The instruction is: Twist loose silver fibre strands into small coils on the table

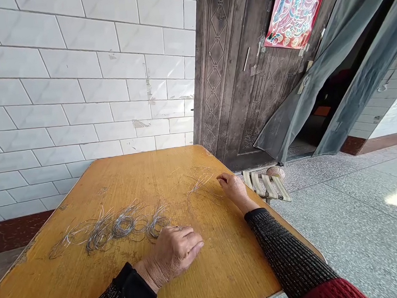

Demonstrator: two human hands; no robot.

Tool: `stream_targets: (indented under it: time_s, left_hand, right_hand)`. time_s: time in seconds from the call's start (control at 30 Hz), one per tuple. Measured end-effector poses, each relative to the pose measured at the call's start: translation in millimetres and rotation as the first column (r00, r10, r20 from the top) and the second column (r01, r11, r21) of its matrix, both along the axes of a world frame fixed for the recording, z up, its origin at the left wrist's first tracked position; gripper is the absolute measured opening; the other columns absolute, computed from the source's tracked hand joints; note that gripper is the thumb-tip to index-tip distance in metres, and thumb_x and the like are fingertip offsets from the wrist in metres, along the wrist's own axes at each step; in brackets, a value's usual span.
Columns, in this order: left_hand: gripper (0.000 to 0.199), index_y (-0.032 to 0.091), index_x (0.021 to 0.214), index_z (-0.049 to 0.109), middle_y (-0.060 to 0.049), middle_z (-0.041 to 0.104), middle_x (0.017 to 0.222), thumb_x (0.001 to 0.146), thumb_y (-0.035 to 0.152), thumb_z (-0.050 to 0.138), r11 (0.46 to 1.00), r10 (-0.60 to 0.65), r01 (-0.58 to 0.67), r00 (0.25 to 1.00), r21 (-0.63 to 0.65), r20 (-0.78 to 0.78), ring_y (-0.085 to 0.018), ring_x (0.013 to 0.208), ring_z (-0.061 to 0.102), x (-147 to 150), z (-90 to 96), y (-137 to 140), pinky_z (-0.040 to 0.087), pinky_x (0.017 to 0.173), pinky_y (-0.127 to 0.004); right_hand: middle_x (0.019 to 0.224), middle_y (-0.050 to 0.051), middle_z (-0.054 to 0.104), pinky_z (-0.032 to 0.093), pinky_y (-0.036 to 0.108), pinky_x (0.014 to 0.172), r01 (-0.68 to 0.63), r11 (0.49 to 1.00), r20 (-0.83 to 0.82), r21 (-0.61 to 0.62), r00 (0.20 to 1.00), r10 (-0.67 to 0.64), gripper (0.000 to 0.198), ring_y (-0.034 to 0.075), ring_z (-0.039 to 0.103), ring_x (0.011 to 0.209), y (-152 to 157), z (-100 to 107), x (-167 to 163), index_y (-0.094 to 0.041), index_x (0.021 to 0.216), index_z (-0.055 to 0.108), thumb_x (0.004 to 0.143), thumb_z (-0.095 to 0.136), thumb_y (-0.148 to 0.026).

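Note:
On the wooden table (145, 172) lie several coiled bundles of thin grey wire (123, 224) in a row at the left. My left hand (174, 253) rests just in front of the rightmost bundle, its fingers curled inward and closed; their inner side is hidden. Farther back, by the table's right edge, my right hand (234, 188) has its fingertips drawn together. Loose, thin wire strands (199, 185) spread over the tabletop immediately left of it. Whether a strand sits between those fingertips is too fine to see.
A white tiled wall (85, 89) stands behind the table. Right of it is a dark carved door (226, 72) with a colourful poster (297, 10) and a hanging translucent curtain (295, 108). A low strapped stool (266, 185) stands on the speckled floor (350, 210) beside the table's right edge.

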State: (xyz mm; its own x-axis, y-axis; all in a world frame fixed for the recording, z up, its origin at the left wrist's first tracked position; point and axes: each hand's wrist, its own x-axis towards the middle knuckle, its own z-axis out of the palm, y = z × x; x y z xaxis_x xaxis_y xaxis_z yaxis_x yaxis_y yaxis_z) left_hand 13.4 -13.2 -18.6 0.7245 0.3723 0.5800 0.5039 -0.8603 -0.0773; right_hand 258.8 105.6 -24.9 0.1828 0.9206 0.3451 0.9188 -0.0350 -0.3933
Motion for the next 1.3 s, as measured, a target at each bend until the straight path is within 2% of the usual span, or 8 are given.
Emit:
stream_targets:
  time_s: [0.23,0.53,0.9,1.13,1.3]
  left_hand:
    - [0.022,0.018,0.07,0.055,0.003,0.054,0.057,0.087,0.021,0.042,1.0,0.006,-0.006,1.0,-0.012,-0.009,-0.011,0.049,0.05,-0.1,0.7,-0.4,0.032,0.048,-0.025]
    - [0.022,0.018,0.07,0.056,0.003,0.055,0.058,0.087,0.021,0.043,1.0,0.006,-0.007,1.0,-0.02,-0.003,-0.011,0.049,0.05,-0.2,0.9,-0.7,0.033,0.047,-0.026]
    - [0.022,0.017,0.068,0.054,0.003,0.054,0.058,0.087,0.021,0.044,1.0,0.009,-0.009,1.0,-0.013,-0.017,-0.01,0.049,0.051,0.0,1.3,-1.1,0.033,0.046,-0.024]
    - [0.024,0.017,0.067,0.053,0.003,0.052,0.056,0.087,0.021,0.042,1.0,0.014,-0.014,1.0,-0.025,-0.014,-0.01,0.047,0.049,0.3,1.2,-0.4,0.032,0.045,-0.025]
    - [0.024,0.017,0.067,0.054,0.003,0.052,0.056,0.087,0.02,0.042,0.999,0.005,-0.006,1.0,-0.033,-0.013,-0.01,0.047,0.048,0.6,0.9,-0.4,0.032,0.045,-0.024]
  right_hand:
    - [0.096,0.004,0.068,0.037,0.024,0.064,-0.031,0.996,0.074,-0.079,0.997,0.037,0.025,0.018,0.061,0.084,-6.6,1.6,-5.8,-0.024,0.094,0.066,0.082,0.044,-0.024]
    - [0.098,0.004,0.067,0.037,0.024,0.063,-0.017,0.997,0.069,-0.073,0.997,0.022,0.026,0.018,0.061,0.084,-6.8,5.8,-9.6,-0.025,0.094,0.066,0.084,0.042,-0.026]
    - [0.089,0.004,0.069,0.038,0.024,0.063,0.015,0.999,-0.097,0.04,0.995,-0.011,0.026,0.017,0.061,0.08,-5.3,6.5,-0.3,-0.022,0.092,0.067,0.081,0.044,-0.028]
    - [0.071,0.003,0.067,0.041,0.022,0.058,-0.039,0.994,-0.232,0.098,0.971,0.061,0.032,0.014,0.061,0.064,-0.2,0.9,0.8,-0.016,0.092,0.066,0.079,0.04,-0.029]
    - [0.067,0.003,0.066,0.042,0.024,0.057,-0.047,0.994,-0.236,0.101,0.969,0.069,0.034,0.016,0.06,0.063,1.0,-2.2,-0.1,-0.016,0.092,0.066,0.079,0.038,-0.03]
